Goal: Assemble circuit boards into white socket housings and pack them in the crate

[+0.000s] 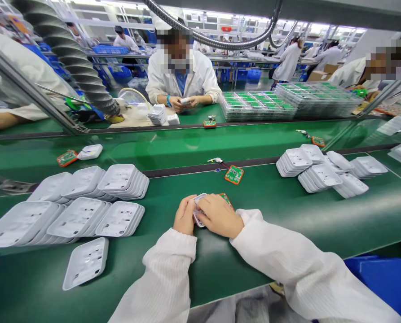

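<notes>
A white plastic housing (200, 220) is held just above the green bench, mostly covered by my hands. My left hand (185, 215) is closed around its left side. Curled over its face from the right is my right hand (219, 214), its fingertips on the housing; what lies beneath them is hidden. Behind my right hand the edge of an orange-rimmed green circuit board (226, 198) shows; whether it touches the hand I cannot tell. Farther back, another orange-rimmed circuit board (234, 174) lies with a white wired connector (217, 160) attached.
Stacks of white housings (119, 179) stand at left, with a single housing (86, 264) in front. More stacks (319, 177) are at right. Beyond a dark rail (187, 170) runs a green belt (166, 146). Across it, a co-worker (185, 80) holds a white part beside clear trays (257, 110).
</notes>
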`<action>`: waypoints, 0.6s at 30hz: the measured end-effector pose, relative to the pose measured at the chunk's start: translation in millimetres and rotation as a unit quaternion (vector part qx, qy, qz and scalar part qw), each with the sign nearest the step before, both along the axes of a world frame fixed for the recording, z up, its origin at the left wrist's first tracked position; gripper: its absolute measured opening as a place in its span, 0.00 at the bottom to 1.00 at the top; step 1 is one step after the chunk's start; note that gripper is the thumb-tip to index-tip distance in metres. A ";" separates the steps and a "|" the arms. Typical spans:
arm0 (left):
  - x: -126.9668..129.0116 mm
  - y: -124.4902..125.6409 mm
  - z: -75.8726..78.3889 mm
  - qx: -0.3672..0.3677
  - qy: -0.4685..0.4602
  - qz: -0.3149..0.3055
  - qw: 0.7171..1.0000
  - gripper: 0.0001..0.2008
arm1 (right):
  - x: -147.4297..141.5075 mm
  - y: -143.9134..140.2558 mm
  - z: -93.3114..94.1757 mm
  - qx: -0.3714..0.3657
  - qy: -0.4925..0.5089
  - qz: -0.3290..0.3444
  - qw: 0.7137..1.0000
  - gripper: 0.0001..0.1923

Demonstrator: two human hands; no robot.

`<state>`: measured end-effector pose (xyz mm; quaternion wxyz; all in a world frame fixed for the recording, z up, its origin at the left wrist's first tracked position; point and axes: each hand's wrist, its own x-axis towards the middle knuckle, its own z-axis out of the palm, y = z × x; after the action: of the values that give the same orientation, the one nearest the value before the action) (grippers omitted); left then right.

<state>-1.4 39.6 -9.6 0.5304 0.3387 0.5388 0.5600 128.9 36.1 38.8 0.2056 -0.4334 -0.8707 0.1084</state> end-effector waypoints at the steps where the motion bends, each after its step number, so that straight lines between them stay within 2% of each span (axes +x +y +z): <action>1: 0.8 -0.8 -0.1 -0.008 -0.003 -0.005 1.000 0.21 | -1.7 -0.7 -1.8 -0.001 -0.016 -0.005 1.000 0.04; 6: 0.5 -3.9 0.9 -0.025 0.029 -0.034 0.999 0.24 | 0.0 2.2 -8.4 0.004 -0.028 -0.021 0.999 0.09; 18: -3.9 -3.1 -2.7 -0.037 0.037 -0.045 0.998 0.25 | 0.0 3.2 -17.6 0.066 -0.017 -0.021 0.997 0.12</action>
<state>-5.3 36.5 -12.3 0.5469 0.3635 0.5629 0.5019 128.9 39.3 21.2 0.2210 -0.4391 -0.8700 0.0391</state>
